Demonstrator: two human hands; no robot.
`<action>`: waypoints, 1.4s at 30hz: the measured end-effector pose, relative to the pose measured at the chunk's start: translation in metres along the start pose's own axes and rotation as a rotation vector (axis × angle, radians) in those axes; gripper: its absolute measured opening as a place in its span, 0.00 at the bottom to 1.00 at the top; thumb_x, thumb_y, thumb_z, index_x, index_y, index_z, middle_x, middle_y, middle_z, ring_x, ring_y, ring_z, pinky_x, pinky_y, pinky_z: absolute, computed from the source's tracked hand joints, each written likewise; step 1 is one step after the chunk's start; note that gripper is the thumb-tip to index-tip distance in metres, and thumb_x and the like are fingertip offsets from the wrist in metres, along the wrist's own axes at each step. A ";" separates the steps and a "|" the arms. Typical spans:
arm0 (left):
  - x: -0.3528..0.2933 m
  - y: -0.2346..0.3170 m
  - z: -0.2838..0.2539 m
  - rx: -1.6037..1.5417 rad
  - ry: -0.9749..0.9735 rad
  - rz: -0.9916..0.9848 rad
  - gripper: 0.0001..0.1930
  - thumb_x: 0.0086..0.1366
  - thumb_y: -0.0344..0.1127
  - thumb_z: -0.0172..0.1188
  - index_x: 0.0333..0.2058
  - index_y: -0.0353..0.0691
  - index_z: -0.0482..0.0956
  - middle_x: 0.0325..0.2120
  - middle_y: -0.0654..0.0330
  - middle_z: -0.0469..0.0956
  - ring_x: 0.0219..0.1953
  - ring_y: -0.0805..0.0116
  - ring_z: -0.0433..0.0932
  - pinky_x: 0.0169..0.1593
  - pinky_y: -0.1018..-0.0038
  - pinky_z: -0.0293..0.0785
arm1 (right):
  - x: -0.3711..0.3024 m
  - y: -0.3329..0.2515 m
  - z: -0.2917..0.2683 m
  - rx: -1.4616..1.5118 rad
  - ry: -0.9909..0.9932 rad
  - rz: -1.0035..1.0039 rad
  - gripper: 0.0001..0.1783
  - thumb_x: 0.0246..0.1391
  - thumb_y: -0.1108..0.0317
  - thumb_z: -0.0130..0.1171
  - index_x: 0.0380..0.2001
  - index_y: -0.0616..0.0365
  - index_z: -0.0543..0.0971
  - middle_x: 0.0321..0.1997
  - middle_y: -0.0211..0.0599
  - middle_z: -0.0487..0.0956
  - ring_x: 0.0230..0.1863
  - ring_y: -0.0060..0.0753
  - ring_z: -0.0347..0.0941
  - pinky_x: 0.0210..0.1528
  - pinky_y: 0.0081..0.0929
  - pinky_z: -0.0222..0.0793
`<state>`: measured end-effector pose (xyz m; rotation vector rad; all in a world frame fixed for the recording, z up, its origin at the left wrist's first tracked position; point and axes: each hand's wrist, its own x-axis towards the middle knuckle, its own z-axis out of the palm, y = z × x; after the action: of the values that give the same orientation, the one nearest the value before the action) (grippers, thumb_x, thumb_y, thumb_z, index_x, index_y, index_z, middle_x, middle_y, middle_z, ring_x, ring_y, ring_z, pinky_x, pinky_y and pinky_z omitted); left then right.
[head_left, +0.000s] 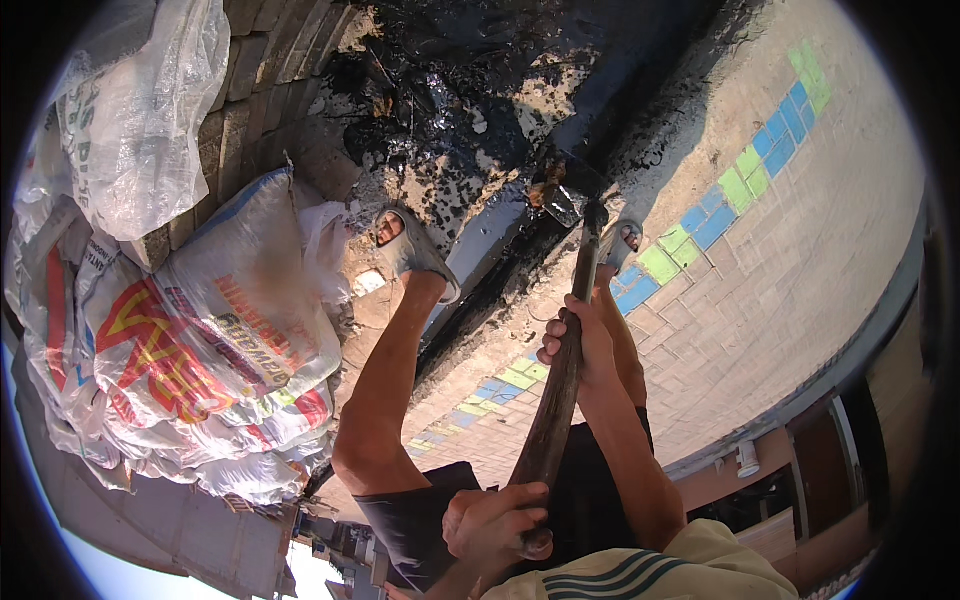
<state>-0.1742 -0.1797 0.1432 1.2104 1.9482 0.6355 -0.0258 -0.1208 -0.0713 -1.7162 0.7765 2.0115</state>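
Observation:
A hoe with a long, worn wooden handle (553,425) slants from my lap up toward a gutter. My left hand (497,520) is closed around the butt of the handle, low in the view. Farther up, my right hand (585,343) wraps the middle of the shaft. The hoe's head (562,203) is at the gutter between my feet, smeared with dark wet muck, so its full shape is hard to make out. Black sludge (440,130) lies spread beyond it, wet and glossy.
My sandalled feet straddle the gutter (490,238). Stuffed white sacks (215,310) are piled at the left beside stacked grey blocks (243,115). A translucent plastic bag (140,130) lies on top. Brick paving (780,270) with blue and green bands spans the right.

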 end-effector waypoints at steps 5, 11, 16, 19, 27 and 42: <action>-0.047 -0.048 -0.107 0.151 1.082 -0.512 0.22 0.80 0.48 0.35 0.31 0.38 0.67 0.27 0.60 0.67 0.33 0.68 0.67 0.49 0.67 0.72 | -0.088 0.109 0.125 -0.165 -0.021 -0.241 0.12 0.70 0.56 0.56 0.43 0.48 0.67 0.25 0.28 0.74 0.21 0.31 0.78 0.26 0.40 0.76; -0.070 -0.240 -0.176 -0.364 1.165 -0.515 0.26 0.80 0.54 0.44 0.37 0.34 0.74 0.34 0.58 0.74 0.39 0.66 0.72 0.50 0.66 0.71 | -0.019 0.212 0.160 -0.608 -0.241 -0.473 0.45 0.67 0.50 0.61 0.70 0.68 0.52 0.46 0.43 0.76 0.39 0.43 0.77 0.50 0.38 0.76; -0.082 -0.167 -0.113 -0.362 0.807 -0.532 0.22 0.81 0.49 0.44 0.37 0.35 0.74 0.35 0.61 0.74 0.38 0.68 0.70 0.48 0.72 0.67 | -0.044 0.155 0.154 -0.266 -0.289 -0.548 0.26 0.64 0.63 0.60 0.60 0.56 0.63 0.31 0.34 0.72 0.30 0.37 0.72 0.35 0.39 0.75; -0.088 -0.053 -0.064 -0.507 0.267 -0.488 0.15 0.78 0.44 0.54 0.41 0.35 0.75 0.36 0.60 0.77 0.38 0.72 0.72 0.48 0.72 0.70 | -0.094 0.036 0.113 -0.210 -0.261 -0.659 0.10 0.64 0.68 0.58 0.38 0.53 0.65 0.25 0.29 0.68 0.21 0.25 0.68 0.23 0.31 0.70; -0.226 -0.039 -0.011 -0.436 0.577 -0.551 0.19 0.77 0.45 0.56 0.53 0.34 0.77 0.43 0.55 0.82 0.41 0.71 0.80 0.46 0.72 0.76 | -0.187 -0.270 -0.155 -0.714 -0.069 -0.533 0.05 0.61 0.70 0.61 0.34 0.60 0.77 0.21 0.26 0.71 0.18 0.18 0.64 0.20 0.24 0.65; -0.646 0.030 0.385 -0.720 0.451 -1.295 0.18 0.66 0.40 0.65 0.46 0.30 0.81 0.34 0.51 0.87 0.30 0.66 0.86 0.36 0.69 0.83 | -0.281 -0.342 -0.453 -1.383 0.135 -0.293 0.11 0.62 0.66 0.57 0.36 0.64 0.77 0.22 0.36 0.74 0.21 0.32 0.69 0.28 0.31 0.69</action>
<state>0.3289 -0.7393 0.1471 -0.7007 2.0511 0.7632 0.5828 -0.1237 0.1041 -2.3450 -1.1094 2.3041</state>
